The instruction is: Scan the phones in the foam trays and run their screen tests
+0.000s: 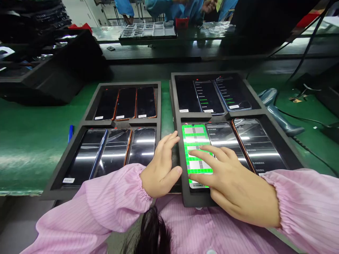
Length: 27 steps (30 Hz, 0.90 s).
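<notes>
Under the fingers of my right hand (235, 180) lies a smartphone (194, 132) whose screen shows a green and grey grid. The fingers are spread over the screen, and nothing is gripped. This phone sits in the front left corner of a black foam tray (275, 130). Beside it are a phone with a text list (218, 132) and an orange-edged phone (261, 144). My left hand (162, 165) is open, fingers stretched, at the gap between the two trays. Close to it is a dark-screened phone (143, 141) in the left foam tray (94, 95).
More phones (209, 95) fill the back of the right tray. A blue pen (70, 133) lies left. Black boxes (79, 56) stand back left. A blue-grey handled object (280, 116) and cables (312, 121) lie right. Across the bench are a compartment tray (148, 31) and other people's blue sleeves (156, 7).
</notes>
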Each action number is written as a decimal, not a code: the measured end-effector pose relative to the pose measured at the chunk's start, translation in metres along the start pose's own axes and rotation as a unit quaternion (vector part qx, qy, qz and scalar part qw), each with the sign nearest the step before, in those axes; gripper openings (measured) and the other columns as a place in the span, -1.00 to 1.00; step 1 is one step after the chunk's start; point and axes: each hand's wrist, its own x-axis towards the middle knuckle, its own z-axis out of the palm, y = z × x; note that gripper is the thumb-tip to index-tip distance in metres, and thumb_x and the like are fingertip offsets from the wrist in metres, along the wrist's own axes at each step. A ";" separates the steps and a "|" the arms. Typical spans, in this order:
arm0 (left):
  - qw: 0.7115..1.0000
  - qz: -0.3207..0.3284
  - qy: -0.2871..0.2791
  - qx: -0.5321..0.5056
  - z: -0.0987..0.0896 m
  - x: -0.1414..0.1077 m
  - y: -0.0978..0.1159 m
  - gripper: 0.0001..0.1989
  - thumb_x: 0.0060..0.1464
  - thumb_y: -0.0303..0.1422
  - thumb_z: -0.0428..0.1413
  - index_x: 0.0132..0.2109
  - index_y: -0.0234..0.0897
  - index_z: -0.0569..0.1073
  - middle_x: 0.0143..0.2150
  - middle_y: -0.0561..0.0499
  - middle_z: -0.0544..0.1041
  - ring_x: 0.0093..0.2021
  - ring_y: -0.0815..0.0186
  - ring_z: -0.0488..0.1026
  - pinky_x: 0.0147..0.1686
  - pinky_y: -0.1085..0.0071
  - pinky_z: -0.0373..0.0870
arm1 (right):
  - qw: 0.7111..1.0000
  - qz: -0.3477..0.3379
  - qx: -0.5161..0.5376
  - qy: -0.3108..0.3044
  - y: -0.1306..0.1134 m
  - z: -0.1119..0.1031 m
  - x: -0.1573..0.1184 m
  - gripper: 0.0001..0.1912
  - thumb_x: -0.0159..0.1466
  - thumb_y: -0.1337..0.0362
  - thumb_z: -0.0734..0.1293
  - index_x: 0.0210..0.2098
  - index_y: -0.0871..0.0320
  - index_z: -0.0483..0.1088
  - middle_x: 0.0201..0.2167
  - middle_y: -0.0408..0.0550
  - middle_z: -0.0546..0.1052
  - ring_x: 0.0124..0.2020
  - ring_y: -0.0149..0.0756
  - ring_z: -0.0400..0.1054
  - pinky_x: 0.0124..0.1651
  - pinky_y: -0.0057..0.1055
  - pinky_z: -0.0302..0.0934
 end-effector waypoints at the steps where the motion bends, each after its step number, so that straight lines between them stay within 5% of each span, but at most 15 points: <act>1: 1.000 0.001 0.000 0.000 0.000 0.000 0.000 -0.43 0.19 -0.20 -0.19 0.28 -0.21 -0.18 0.33 -0.23 -0.14 0.33 0.05 -0.21 0.23 -0.07 -0.13 | 1.000 0.000 0.004 -0.002 -0.001 0.000 -0.002 -0.60 0.08 0.43 0.19 -0.16 -0.05 0.47 0.16 0.00 0.25 0.15 0.09 0.04 0.01 0.09 0.02; 27: 1.000 0.012 -0.002 -0.008 -0.001 0.000 -0.003 -0.41 0.19 -0.19 -0.18 0.29 -0.23 -0.18 0.33 -0.25 -0.14 0.32 0.01 -0.19 0.22 -0.10 -0.13 | 0.998 0.040 0.020 0.043 0.009 0.000 -0.033 -0.55 0.10 0.46 0.16 -0.16 -0.10 0.47 0.14 -0.07 0.26 0.14 0.03 0.04 -0.02 0.07 0.07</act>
